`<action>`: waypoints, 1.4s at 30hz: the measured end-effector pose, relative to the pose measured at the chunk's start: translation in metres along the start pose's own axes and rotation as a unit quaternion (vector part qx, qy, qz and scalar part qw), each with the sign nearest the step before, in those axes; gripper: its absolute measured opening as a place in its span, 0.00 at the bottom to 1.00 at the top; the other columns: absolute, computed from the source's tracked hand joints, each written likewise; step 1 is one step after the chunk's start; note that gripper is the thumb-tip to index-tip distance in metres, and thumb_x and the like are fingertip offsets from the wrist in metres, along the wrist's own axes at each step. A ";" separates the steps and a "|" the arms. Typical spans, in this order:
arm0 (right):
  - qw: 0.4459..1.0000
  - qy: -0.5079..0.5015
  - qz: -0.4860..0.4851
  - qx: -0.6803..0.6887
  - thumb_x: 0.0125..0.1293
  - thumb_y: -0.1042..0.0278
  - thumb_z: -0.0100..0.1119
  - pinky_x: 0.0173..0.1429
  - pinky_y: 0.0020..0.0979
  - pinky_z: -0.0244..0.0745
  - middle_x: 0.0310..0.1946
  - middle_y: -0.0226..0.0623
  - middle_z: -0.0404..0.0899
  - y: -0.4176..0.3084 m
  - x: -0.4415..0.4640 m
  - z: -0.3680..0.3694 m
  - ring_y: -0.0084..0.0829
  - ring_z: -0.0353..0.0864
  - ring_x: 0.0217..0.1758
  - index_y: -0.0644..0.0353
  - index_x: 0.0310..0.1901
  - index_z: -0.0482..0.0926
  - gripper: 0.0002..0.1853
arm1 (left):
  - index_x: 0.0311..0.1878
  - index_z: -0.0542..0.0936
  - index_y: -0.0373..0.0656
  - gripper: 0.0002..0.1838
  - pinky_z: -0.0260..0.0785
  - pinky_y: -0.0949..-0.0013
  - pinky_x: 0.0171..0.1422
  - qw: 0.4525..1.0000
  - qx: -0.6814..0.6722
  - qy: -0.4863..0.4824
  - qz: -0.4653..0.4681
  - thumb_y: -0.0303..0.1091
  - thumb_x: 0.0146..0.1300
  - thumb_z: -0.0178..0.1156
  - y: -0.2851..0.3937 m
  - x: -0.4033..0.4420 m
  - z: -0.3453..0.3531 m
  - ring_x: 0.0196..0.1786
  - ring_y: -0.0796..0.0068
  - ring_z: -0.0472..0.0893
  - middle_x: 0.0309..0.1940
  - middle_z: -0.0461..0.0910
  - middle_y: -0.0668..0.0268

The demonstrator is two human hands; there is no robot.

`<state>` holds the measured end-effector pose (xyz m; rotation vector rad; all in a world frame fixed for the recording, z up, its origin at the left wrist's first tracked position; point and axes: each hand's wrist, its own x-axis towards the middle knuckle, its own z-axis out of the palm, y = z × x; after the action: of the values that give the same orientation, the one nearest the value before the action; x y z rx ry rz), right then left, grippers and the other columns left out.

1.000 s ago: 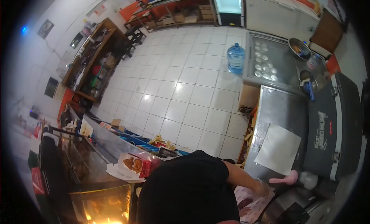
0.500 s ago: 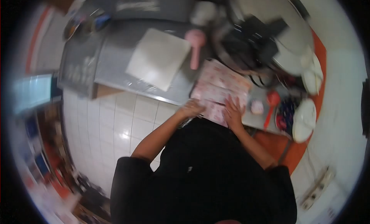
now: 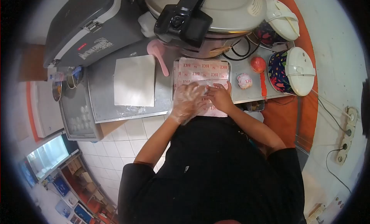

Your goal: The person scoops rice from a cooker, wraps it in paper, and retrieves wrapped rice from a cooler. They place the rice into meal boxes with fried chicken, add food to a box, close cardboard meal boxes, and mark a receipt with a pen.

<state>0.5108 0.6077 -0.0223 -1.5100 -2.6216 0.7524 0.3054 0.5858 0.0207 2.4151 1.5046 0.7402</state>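
My left hand (image 3: 189,101) wears a clear, wrinkled plastic glove and is open, fingers loosely extended. It hovers over a stack of white paper sheets with red print (image 3: 202,70), lying on a metal tray (image 3: 230,72). My bare right hand (image 3: 221,98) meets the gloved fingertips, its thumb and fingers closed on the loose end of the plastic glove (image 3: 202,85). The hands partly hide the lower sheets. To the right sit a small round bundle wrapped in the same printed paper (image 3: 244,81) and a red ladle (image 3: 258,64).
A large steel cooker (image 3: 227,16) with a black handle stands behind the tray. Left are white paper sheets (image 3: 134,81), a pink ladle (image 3: 158,51) and a grey cooler box (image 3: 100,43). Floral pots with white lids (image 3: 300,71) and a power strip (image 3: 348,135) are right.
My right hand has lifted from the printed paper and come to my left hand. My left hand has moved over the sheets, its plastic glove now clearly visible. The view has shifted and sharpened.
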 end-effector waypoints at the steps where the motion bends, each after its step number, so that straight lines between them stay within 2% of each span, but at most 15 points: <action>1: 1.000 0.004 0.001 0.001 0.61 0.62 0.62 0.72 0.63 0.40 0.62 0.26 0.78 0.004 0.006 -0.001 0.36 0.69 0.69 0.49 0.45 0.88 0.12 | 0.51 0.80 0.47 0.24 0.63 0.54 0.60 1.000 0.002 0.000 0.004 0.54 0.61 0.60 -0.002 0.005 0.006 0.57 0.62 0.74 0.52 0.77 0.62; 3: 0.998 -0.038 -0.017 0.037 0.59 0.62 0.63 0.72 0.58 0.45 0.51 0.25 0.84 0.016 0.019 -0.003 0.35 0.76 0.58 0.49 0.39 0.88 0.09 | 0.51 0.82 0.51 0.20 0.65 0.55 0.57 0.964 0.134 -0.230 0.004 0.52 0.62 0.59 -0.018 0.018 0.029 0.57 0.65 0.75 0.46 0.79 0.63; 4: 0.994 0.015 -0.049 0.098 0.57 0.62 0.66 0.69 0.49 0.59 0.43 0.34 0.86 0.023 0.023 -0.003 0.39 0.80 0.52 0.54 0.35 0.88 0.08 | 0.49 0.84 0.54 0.17 0.66 0.55 0.57 0.942 0.217 -0.256 -0.019 0.50 0.63 0.57 -0.023 0.020 0.041 0.56 0.62 0.75 0.43 0.80 0.63; 8: 0.976 0.035 0.005 0.216 0.56 0.71 0.68 0.47 0.35 0.79 0.39 0.45 0.86 0.050 0.033 -0.006 0.45 0.86 0.41 0.67 0.38 0.85 0.10 | 0.41 0.86 0.52 0.15 0.66 0.54 0.55 0.968 0.030 -0.246 -0.027 0.49 0.63 0.58 -0.058 0.013 0.054 0.51 0.60 0.77 0.39 0.83 0.62; 11: 0.966 0.111 0.048 0.228 0.56 0.70 0.68 0.48 0.37 0.78 0.40 0.45 0.86 0.058 0.030 0.006 0.46 0.85 0.41 0.65 0.37 0.85 0.09 | 0.37 0.86 0.49 0.14 0.66 0.53 0.56 0.960 0.006 -0.238 -0.148 0.48 0.62 0.60 -0.063 0.015 0.046 0.47 0.57 0.80 0.38 0.84 0.60; 13: 0.966 0.207 -0.001 0.155 0.57 0.71 0.67 0.48 0.38 0.78 0.40 0.46 0.86 0.057 0.032 0.017 0.48 0.84 0.41 0.65 0.37 0.85 0.08 | 0.36 0.85 0.46 0.14 0.68 0.53 0.51 0.996 -0.011 0.072 -0.044 0.47 0.61 0.63 -0.083 -0.003 0.069 0.41 0.58 0.82 0.33 0.84 0.57; 14: 0.950 0.299 -0.050 0.077 0.58 0.71 0.66 0.48 0.39 0.78 0.39 0.46 0.85 0.055 0.033 0.023 0.50 0.83 0.42 0.64 0.37 0.85 0.07 | 0.36 0.85 0.46 0.14 0.68 0.53 0.51 0.996 -0.010 0.071 -0.045 0.47 0.61 0.63 -0.085 -0.009 0.077 0.41 0.58 0.82 0.33 0.84 0.57; 19: 0.967 0.202 0.125 0.094 0.62 0.75 0.60 0.49 0.42 0.76 0.42 0.47 0.84 0.032 0.033 0.046 0.49 0.81 0.46 0.61 0.39 0.83 0.06 | 0.36 0.82 0.44 0.10 0.71 0.52 0.40 0.908 -0.219 0.004 -0.356 0.40 0.63 0.64 -0.052 -0.010 0.077 0.31 0.52 0.80 0.26 0.80 0.55; 20: 0.960 0.139 0.225 0.097 0.62 0.76 0.58 0.49 0.43 0.75 0.43 0.47 0.83 0.024 0.033 0.042 0.48 0.80 0.47 0.61 0.40 0.82 0.06 | 0.36 0.82 0.44 0.10 0.71 0.52 0.40 0.909 -0.218 0.001 -0.355 0.40 0.63 0.64 -0.054 -0.014 0.089 0.31 0.52 0.80 0.26 0.80 0.55; 26: 0.906 0.274 0.213 0.242 0.63 0.74 0.55 0.57 0.48 0.70 0.42 0.45 0.81 0.039 0.037 0.095 0.50 0.77 0.53 0.60 0.41 0.80 0.07 | 0.38 0.81 0.45 0.05 0.71 0.52 0.47 0.991 0.005 0.088 -0.103 0.33 0.60 0.62 -0.067 -0.029 0.120 0.44 0.53 0.79 0.40 0.80 0.57; 27: 0.905 0.275 0.215 0.243 0.63 0.74 0.55 0.57 0.48 0.70 0.42 0.45 0.81 0.039 0.032 0.092 0.50 0.77 0.53 0.60 0.41 0.80 0.07 | 0.40 0.81 0.46 0.07 0.70 0.53 0.49 0.992 0.030 0.021 -0.118 0.34 0.60 0.61 -0.061 -0.024 0.106 0.46 0.53 0.78 0.42 0.79 0.58; 29: 0.962 0.221 0.095 0.129 0.61 0.75 0.55 0.62 0.48 0.67 0.49 0.43 0.81 0.033 0.013 0.078 0.49 0.75 0.59 0.60 0.48 0.79 0.13 | 0.41 0.81 0.47 0.08 0.70 0.53 0.50 0.989 0.055 -0.048 -0.132 0.34 0.59 0.61 -0.060 -0.026 0.094 0.48 0.53 0.76 0.44 0.78 0.59; 34: 0.964 0.264 0.000 0.032 0.57 0.80 0.55 0.66 0.53 0.62 0.55 0.35 0.81 0.017 -0.023 0.053 0.46 0.72 0.64 0.59 0.54 0.81 0.21 | 0.45 0.81 0.43 0.15 0.70 0.55 0.51 0.994 0.083 -0.064 0.035 0.39 0.56 0.63 -0.049 -0.029 0.054 0.46 0.56 0.76 0.44 0.77 0.59; 39: 0.976 0.200 -0.007 0.085 0.57 0.81 0.53 0.66 0.50 0.63 0.52 0.36 0.83 0.042 -0.014 0.058 0.45 0.74 0.63 0.59 0.57 0.79 0.24 | 0.46 0.83 0.43 0.18 0.71 0.55 0.54 0.988 -0.041 -0.132 -0.068 0.43 0.57 0.62 -0.076 -0.028 0.074 0.48 0.56 0.78 0.44 0.80 0.61; 42: 0.979 0.074 0.116 0.149 0.57 0.81 0.55 0.60 0.45 0.70 0.49 0.42 0.84 0.052 0.011 0.051 0.46 0.79 0.58 0.58 0.53 0.79 0.20 | 0.44 0.84 0.46 0.16 0.72 0.55 0.53 0.985 -0.041 -0.160 -0.055 0.43 0.56 0.62 -0.092 -0.020 0.094 0.47 0.56 0.79 0.41 0.82 0.62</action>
<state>0.5340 0.6179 -0.0910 -1.7184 -2.1363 0.9582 0.2745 0.6189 -0.1046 2.2386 1.4325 0.3627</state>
